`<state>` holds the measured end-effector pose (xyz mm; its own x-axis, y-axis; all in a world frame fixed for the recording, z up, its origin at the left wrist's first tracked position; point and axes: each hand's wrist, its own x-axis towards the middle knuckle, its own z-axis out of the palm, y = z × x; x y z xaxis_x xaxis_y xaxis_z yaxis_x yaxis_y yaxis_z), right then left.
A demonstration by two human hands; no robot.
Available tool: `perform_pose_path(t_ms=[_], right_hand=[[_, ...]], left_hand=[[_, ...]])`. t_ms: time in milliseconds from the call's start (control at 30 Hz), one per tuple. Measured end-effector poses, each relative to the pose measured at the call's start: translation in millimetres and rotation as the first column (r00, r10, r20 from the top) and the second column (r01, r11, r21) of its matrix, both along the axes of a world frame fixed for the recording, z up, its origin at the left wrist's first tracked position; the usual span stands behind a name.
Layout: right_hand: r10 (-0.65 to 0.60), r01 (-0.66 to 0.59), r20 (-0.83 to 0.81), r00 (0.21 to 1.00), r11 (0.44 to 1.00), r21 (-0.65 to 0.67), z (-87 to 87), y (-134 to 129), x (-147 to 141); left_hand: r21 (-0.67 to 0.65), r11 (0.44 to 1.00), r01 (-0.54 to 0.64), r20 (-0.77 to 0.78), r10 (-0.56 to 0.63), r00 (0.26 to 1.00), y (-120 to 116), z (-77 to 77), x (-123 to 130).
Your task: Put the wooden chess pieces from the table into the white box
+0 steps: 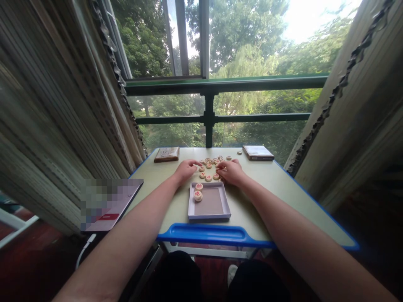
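Round wooden pieces (208,166) with red or dark characters lie loosely on the pale tabletop. To their left is my left hand (188,170), its fingers apart and its fingertips near the edge of the group. My right hand (230,171) is on the right side of the group, fingers bent down beside the pieces; whether it grips one is hidden. A shallow white box (191,206) sits nearer to me. Inside it, at the left, are a red-marked piece (199,187) and a small stack of pieces (198,196).
At the table's back left lies a brown wooden box (166,154), and at its back right a flat box (258,153) with a lone piece (239,152) beside it. A laptop (116,203) is at the left. The table has a blue front edge (208,234).
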<state>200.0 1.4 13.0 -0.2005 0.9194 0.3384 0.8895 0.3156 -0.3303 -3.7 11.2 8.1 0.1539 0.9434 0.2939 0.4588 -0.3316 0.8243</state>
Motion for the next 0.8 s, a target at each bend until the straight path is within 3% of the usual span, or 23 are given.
perform_pose_path(t_ms=[200,400,600,800], right_hand=[[-0.058,0.058,-0.077,0.995,0.998,-0.004,6.3,-9.7,4.4],[0.013,-0.008,-0.175,0.985,1.0,0.027,14.9,-14.5,5.2],[0.166,-0.22,-0.52,0.838,0.975,-0.043,12.2,-17.7,-0.1],[0.274,-0.365,-0.616,0.739,0.931,-0.023,14.0,-28.5,-10.8]], left_hand=[[0.053,0.999,-0.014,-0.02,0.015,1.0,-1.0,2.6,-2.3],[0.066,0.996,-0.067,-0.041,0.069,0.997,-4.4,6.3,-2.9],[0.124,0.984,0.125,-0.033,-0.121,0.992,-16.3,16.9,3.3],[0.12,0.966,0.227,-0.047,-0.223,0.974,-24.4,19.9,7.9]])
